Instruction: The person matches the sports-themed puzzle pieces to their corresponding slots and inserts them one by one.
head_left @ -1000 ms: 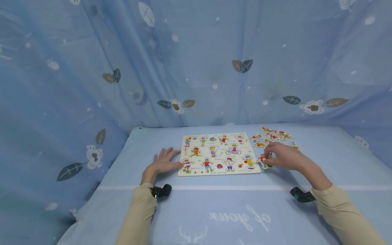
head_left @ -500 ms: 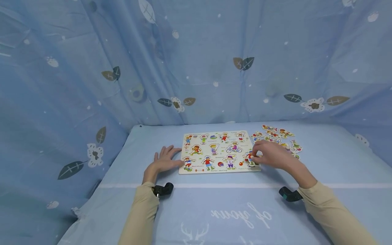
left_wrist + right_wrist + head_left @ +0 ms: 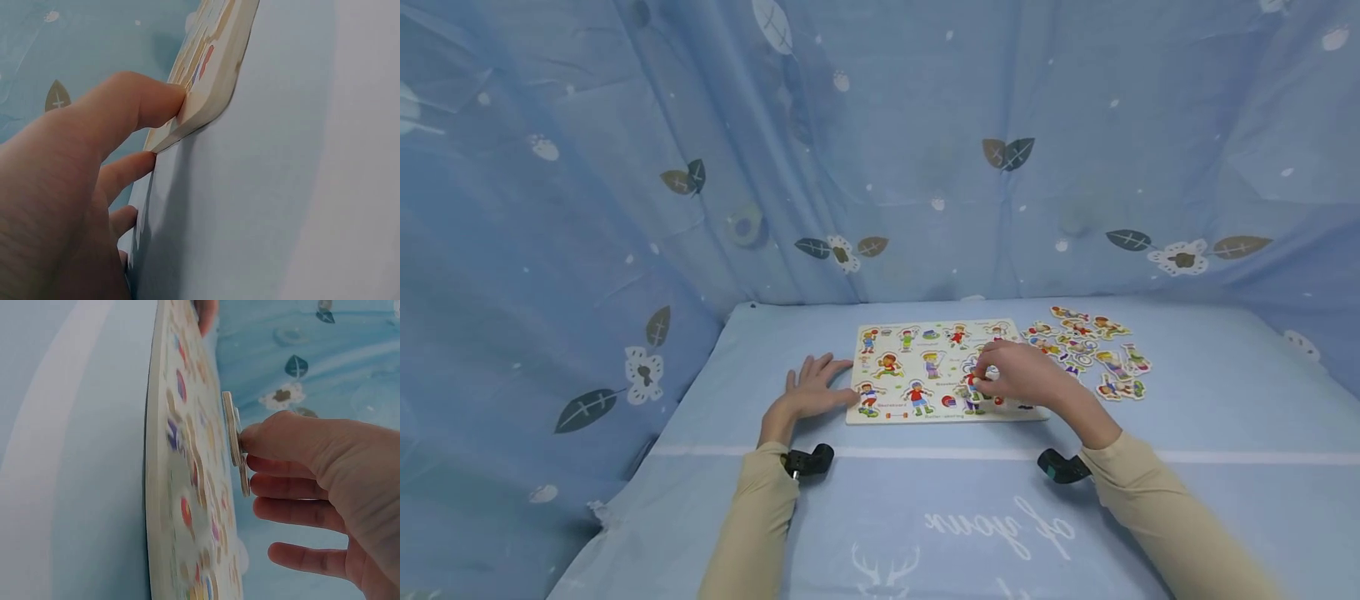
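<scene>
Right hand (image 3: pixel 1022 373) has moved leftward, pinching a piece (image 3: pixel 231 428) (partly hidden) above the board (image 3: pixel 912 365); left hand (image 3: pixel 811 394) spread.

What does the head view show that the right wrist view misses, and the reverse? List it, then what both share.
Head view only: loose pieces to the right of the board, the sleeves and the black wrist cameras.

Right wrist view only: lower fingers of the right hand, and the held piece side-on, showing its pale edge.

Both: the board, the right hand pinching that piece, at least some of the left hand, and the curtain.
</scene>
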A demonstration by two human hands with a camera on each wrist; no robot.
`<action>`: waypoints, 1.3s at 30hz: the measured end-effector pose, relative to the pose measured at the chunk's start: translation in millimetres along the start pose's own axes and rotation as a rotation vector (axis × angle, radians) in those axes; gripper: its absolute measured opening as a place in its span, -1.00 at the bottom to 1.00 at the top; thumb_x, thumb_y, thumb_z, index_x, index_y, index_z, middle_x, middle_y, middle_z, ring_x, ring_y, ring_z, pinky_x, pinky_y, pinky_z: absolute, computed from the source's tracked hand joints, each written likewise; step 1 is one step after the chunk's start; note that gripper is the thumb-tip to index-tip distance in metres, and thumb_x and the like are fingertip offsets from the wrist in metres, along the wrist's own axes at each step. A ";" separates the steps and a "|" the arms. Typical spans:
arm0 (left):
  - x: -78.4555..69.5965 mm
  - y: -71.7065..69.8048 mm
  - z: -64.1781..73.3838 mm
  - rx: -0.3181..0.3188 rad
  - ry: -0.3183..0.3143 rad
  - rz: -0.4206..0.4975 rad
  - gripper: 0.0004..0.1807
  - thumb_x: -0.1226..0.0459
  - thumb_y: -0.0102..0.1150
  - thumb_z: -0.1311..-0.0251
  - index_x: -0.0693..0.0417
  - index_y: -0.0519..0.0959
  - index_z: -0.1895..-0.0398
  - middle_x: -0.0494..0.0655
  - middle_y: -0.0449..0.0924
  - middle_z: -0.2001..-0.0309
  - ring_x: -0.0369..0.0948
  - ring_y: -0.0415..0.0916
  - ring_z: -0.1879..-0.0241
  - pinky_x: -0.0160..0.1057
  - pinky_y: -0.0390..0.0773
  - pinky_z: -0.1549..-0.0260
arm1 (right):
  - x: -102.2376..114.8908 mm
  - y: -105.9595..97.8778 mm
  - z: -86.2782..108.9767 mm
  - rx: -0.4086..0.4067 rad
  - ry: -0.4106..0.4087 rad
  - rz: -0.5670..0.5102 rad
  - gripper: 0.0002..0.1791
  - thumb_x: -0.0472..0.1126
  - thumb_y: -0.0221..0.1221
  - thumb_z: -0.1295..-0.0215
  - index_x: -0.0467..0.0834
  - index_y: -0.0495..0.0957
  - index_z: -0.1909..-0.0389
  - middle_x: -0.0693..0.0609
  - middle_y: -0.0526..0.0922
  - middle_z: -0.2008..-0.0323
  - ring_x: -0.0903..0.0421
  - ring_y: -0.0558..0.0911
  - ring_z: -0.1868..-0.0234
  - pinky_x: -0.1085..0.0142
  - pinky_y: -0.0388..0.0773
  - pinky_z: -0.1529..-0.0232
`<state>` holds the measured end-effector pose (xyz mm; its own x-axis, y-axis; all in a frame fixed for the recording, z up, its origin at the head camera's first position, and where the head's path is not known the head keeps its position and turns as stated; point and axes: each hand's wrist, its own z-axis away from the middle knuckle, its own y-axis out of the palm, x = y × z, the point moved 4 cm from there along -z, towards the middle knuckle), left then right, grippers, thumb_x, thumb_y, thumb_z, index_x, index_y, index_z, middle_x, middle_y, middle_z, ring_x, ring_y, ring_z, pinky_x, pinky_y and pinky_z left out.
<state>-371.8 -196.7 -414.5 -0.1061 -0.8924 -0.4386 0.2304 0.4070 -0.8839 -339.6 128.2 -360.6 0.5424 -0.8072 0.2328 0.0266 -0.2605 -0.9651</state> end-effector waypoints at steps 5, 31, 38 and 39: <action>-0.9 -0.1 -0.9 -0.004 0.002 0.001 -0.15 -0.18 0.16 -0.11 -0.22 0.24 -0.49 0.10 -0.16 -0.59 0.16 -0.46 -0.56 0.33 -0.42 -0.41 | 15.8 8.7 -14.6 0.006 -0.019 -0.018 -0.91 -0.09 0.30 -0.24 0.01 0.68 0.40 0.11 0.64 0.24 0.16 0.53 0.29 0.23 0.55 0.25; 0.0 2.6 -1.3 0.004 -0.004 -0.007 -0.16 -0.18 0.14 -0.12 -0.23 0.23 -0.50 0.09 -0.18 -0.59 0.16 -0.47 -0.56 0.32 -0.45 -0.41 | 47.9 39.7 -50.7 0.040 -0.014 -0.089 -0.87 -0.06 0.30 -0.26 -0.02 0.74 0.35 0.17 0.65 0.33 0.25 0.50 0.46 0.34 0.49 0.39; 1.1 2.2 -2.4 0.007 0.005 -0.010 -0.15 -0.18 0.13 -0.13 -0.22 0.21 -0.51 0.08 -0.18 -0.60 0.17 -0.48 -0.55 0.33 -0.45 -0.40 | 56.6 48.4 -51.3 -0.010 -0.021 -0.042 -0.88 -0.09 0.32 -0.24 -0.05 0.73 0.34 0.16 0.60 0.35 0.23 0.48 0.42 0.31 0.49 0.36; 2.0 2.3 -3.1 0.011 0.006 -0.013 -0.15 -0.18 0.12 -0.14 -0.22 0.20 -0.52 0.08 -0.19 -0.60 0.16 -0.49 -0.55 0.32 -0.45 -0.40 | 57.4 48.7 -51.7 -0.013 -0.016 -0.042 -0.88 -0.10 0.32 -0.24 -0.06 0.73 0.34 0.16 0.60 0.35 0.23 0.48 0.42 0.30 0.50 0.36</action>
<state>-374.4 -197.0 -417.9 -0.1146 -0.8966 -0.4277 0.2394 0.3929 -0.8879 -350.6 41.7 -388.1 0.5544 -0.7868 0.2713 0.0386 -0.3013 -0.9528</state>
